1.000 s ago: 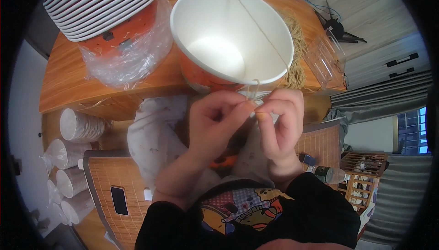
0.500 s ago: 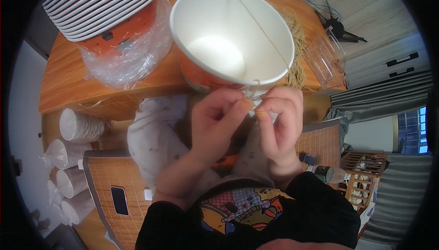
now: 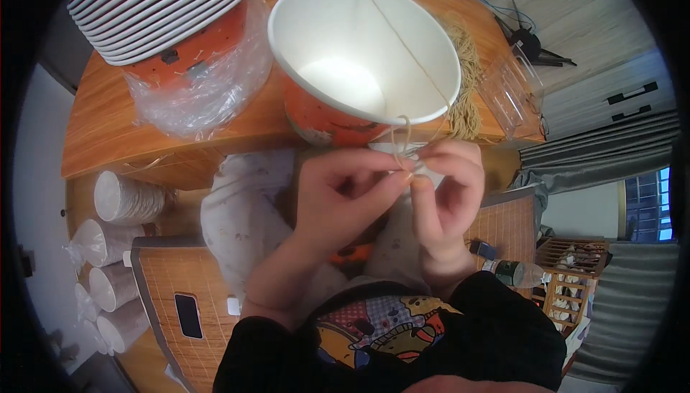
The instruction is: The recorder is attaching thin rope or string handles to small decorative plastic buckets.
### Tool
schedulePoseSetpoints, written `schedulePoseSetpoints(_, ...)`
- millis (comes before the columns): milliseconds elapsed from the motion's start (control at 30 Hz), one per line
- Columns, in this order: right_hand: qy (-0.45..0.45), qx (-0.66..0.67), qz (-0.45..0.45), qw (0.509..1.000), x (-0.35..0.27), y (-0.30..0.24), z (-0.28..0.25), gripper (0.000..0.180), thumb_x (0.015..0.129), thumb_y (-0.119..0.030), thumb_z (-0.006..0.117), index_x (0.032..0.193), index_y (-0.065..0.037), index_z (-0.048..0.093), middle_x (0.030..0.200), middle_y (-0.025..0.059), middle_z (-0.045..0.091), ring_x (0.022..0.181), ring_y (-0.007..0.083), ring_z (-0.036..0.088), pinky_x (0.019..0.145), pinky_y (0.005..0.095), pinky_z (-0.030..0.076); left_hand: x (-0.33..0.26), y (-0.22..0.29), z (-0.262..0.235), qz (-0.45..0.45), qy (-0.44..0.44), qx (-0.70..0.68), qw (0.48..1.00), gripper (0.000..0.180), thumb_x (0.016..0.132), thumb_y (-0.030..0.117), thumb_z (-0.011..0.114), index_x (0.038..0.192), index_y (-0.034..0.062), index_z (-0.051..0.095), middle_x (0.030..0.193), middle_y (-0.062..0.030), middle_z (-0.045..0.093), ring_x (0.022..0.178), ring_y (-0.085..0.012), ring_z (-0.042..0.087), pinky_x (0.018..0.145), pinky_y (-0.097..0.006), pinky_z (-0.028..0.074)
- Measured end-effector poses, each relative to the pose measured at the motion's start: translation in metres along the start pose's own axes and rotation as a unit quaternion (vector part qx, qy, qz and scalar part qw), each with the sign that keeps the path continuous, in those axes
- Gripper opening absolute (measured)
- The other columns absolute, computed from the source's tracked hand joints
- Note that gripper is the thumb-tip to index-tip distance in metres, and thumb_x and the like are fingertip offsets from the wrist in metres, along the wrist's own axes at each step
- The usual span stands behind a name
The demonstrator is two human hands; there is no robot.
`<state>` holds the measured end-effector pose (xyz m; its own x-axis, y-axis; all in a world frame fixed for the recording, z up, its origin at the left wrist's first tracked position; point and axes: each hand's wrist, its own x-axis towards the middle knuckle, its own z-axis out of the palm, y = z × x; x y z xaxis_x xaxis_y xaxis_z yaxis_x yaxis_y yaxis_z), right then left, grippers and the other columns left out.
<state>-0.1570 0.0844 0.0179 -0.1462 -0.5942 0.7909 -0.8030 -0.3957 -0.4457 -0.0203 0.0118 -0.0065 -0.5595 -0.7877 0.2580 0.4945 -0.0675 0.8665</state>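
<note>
Pinching one length of thin tan twine (image 3: 392, 24) between thumb and forefinger of the left hand (image 3: 348, 190), and doing pretty much the same with the right hand (image 3: 451, 193) just beside it. So, two hands, both narrowed to a tight pinch. Can't tell which finger has which strand, too tiny there. Looping up from the fingertips to the near rim of one big round paper bucket (image 3: 307, 41), plus stretching across the mouth to a knot at the far rim.

Looks smooth and plain white inside, with a rolled white rim and an orange printed outside. Sits at the near edge of one orange-brown wooden table (image 3: 93, 123), mouth facing the camera.

Left of that, one stack of orange paper buckets with white rims (image 3: 169, 12), partly wrapped in crumpled clear plastic film (image 3: 205, 105). Counting roughly a dozen rims, can't swear to it. To the right, one bundle of tan twine (image 3: 467, 102), then one clear plastic rack (image 3: 509, 98).

Further out, low on the left, four white cylindrical stacks (image 3: 131, 197). Nearer the bottom, one dark-screened phone (image 3: 188, 315); over on the right, one clear plastic bottle (image 3: 527, 274).
</note>
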Motion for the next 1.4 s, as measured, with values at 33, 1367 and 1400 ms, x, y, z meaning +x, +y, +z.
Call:
schedulePoseSetpoints(33, 0.023, 0.018, 0.008, 1.0, -0.001, 0.0, 0.002, 0.019, 0.08, -0.005, 0.074, 0.096, -0.006, 0.064, 0.098, 0.0106, 0.064, 0.086, 0.0268, 0.057, 0.078, 0.0353, 0.043, 0.0, 0.0, 0.0, -0.006, 0.001, 0.008, 1.0, 0.015, 0.087, 0.004, 0.074, 0.101, 0.0035, 0.076, 0.059, 0.0146, 0.04, 0.054, 0.0031, 0.033, 0.05, -0.018, 0.022)
schedulePoseSetpoints(1367, -0.049, -0.127, -0.22, 0.966, 0.009, 0.012, -0.031, 0.03, 0.06, -0.022, 0.083, 0.089, -0.026, 0.079, 0.097, -0.0028, 0.056, 0.086, 0.019, 0.047, 0.07, 0.0343, 0.035, -0.006, 0.0, 0.003, -0.148, -0.044, -0.259, 0.953, 0.01, 0.089, 0.005, 0.072, 0.098, 0.0, 0.072, 0.073, 0.0061, 0.058, 0.063, -0.0002, 0.046, 0.056, -0.018, 0.033)
schedulePoseSetpoints(1400, -0.051, -0.122, -0.228, 0.965, 0.009, 0.014, -0.032, 0.03, 0.059, -0.022, 0.083, 0.088, -0.026, 0.079, 0.097, -0.0027, 0.055, 0.085, 0.0189, 0.047, 0.069, 0.0343, 0.035, -0.006, 0.0, 0.003, -0.153, -0.035, -0.268, 0.95, 0.011, 0.089, 0.004, 0.071, 0.099, -0.0002, 0.072, 0.074, 0.0051, 0.06, 0.063, -0.0008, 0.047, 0.056, -0.018, 0.034)
